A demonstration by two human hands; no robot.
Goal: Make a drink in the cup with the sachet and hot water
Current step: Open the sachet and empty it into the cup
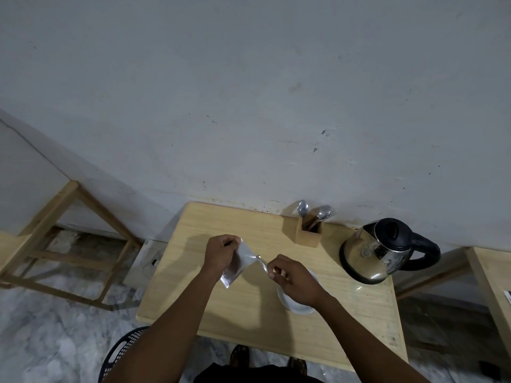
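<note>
My left hand (221,251) pinches the top of a silvery sachet (240,265), which hangs above the wooden table (249,305). My right hand (293,280) pinches a thin strip at the sachet's upper right corner, stretched away from the packet. Under my right hand sits a white cup (294,304), mostly hidden by the hand and wrist. A steel electric kettle (378,250) with a black lid and handle stands at the table's right rear, lid closed.
A wooden holder (308,232) with spoons and a fork stands against the wall behind the cup. A black plastic basket (121,352) sits on the floor at lower left. Wooden frames flank the table left (69,244) and right (492,283).
</note>
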